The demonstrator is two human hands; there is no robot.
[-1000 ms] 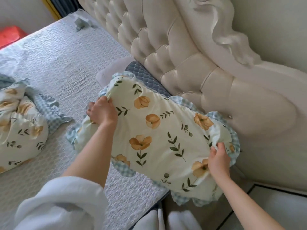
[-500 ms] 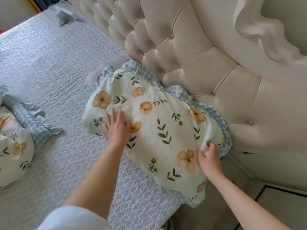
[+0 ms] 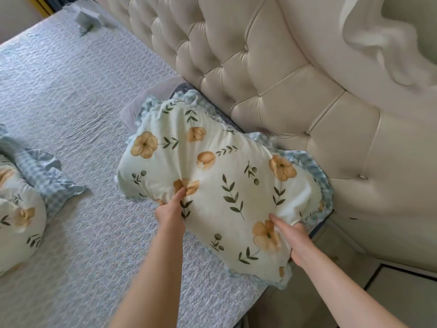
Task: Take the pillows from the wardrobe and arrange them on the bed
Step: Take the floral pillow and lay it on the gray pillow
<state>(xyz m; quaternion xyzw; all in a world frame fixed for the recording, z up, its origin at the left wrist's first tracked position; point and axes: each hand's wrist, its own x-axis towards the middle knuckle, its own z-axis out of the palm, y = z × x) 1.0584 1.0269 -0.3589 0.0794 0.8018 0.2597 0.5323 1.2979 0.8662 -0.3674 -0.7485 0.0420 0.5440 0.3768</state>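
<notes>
I see the floral pillow (image 3: 220, 185) on the bed (image 3: 71, 102), its far edge against the headboard (image 3: 272, 79). My left grip (image 3: 171, 210) and right grip (image 3: 294, 240) pinch its near edge. A second pillow (image 3: 21, 209) lies well apart, left.

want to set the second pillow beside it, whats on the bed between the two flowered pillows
Only bare quilted bedspread lies between the pillow by the headboard and the second pillow, as the head view shows.
</notes>
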